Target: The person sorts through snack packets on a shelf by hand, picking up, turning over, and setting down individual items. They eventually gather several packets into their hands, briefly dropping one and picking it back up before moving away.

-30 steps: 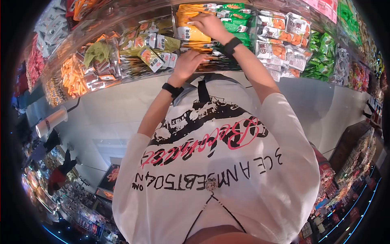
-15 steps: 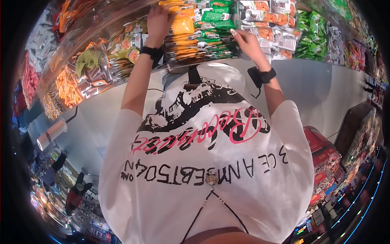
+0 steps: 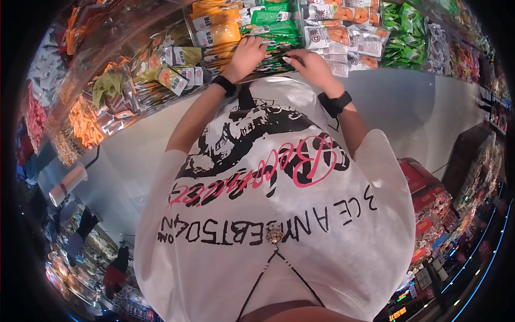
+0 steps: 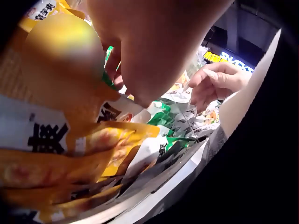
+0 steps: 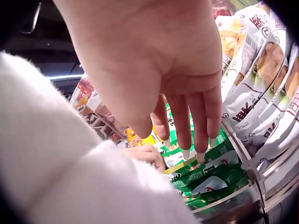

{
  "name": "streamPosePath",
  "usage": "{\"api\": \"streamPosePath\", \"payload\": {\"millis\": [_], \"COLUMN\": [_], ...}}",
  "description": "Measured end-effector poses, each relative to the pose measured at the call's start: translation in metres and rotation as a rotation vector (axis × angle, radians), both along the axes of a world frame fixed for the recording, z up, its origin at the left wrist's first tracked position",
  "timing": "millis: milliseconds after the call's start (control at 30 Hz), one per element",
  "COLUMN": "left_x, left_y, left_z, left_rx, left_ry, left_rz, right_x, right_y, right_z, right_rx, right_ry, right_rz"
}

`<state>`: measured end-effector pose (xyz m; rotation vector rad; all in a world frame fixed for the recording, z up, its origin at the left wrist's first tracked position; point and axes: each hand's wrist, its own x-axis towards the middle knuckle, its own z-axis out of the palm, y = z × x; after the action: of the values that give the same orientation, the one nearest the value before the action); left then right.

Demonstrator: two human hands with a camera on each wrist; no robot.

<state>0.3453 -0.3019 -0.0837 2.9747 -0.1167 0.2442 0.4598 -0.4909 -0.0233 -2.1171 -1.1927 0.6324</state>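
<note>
In the head view my left hand [image 3: 248,57] reaches over the front of the row of green snack packets [image 3: 276,27], beside the yellow snack packets [image 3: 217,35]. Its fingers touch the green packs; the left wrist view shows mostly the palm side, with yellow packs close under it. My right hand [image 3: 314,67] is at the right end of the same green row. From the right wrist view, its fingers [image 5: 199,121] hang fairly straight, their nails at the tops of the upright green packets [image 5: 210,184]. Neither hand has a packet lifted.
White snack bags [image 3: 330,37] stand in the compartment to the right, behind a clear divider [image 5: 238,144]. Olive packets [image 3: 171,78] and orange sticks [image 3: 86,126] fill bins on the left. More green packs [image 3: 410,40] lie farther right. A white roll [image 3: 68,185] hangs below the shelf.
The right hand went from the yellow packs to the green row's right end. My left hand moved up to the yellow packs, then right and down onto the green ones. The view shifted rightward.
</note>
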Motion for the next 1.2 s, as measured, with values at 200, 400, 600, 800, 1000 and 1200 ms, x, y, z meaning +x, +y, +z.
{"api": "streamPosePath", "payload": {"millis": [200, 400, 600, 800, 1000, 1200], "left_x": [-0.003, -0.002, 0.002, -0.019, -0.045, -0.066], "left_y": [-0.002, -0.011, -0.015, -0.015, -0.018, -0.001], "left_z": [-0.002, 0.033, 0.077, 0.084, 0.086, 0.075], "left_rx": [-0.064, -0.582, -1.398, -1.350, -1.137, -1.154], "left_ry": [-0.084, -0.140, -0.108, 0.100, 0.119, 0.216], "left_rz": [0.069, 0.504, 0.495, 0.392, 0.363, 0.352], "right_x": [-0.002, 0.007, 0.012, 0.018, 0.010, 0.000], "right_y": [-0.016, -0.034, -0.018, -0.001, 0.009, 0.031], "right_z": [0.009, 0.012, 0.020, 0.035, 0.021, 0.015], "right_rx": [-0.029, 0.048, 0.229, 0.151, -0.148, 0.039], "right_ry": [0.033, 0.187, 0.636, 0.986, 0.859, 0.790], "right_rz": [-0.023, -0.235, -0.248, -0.090, 0.024, 0.075]}}
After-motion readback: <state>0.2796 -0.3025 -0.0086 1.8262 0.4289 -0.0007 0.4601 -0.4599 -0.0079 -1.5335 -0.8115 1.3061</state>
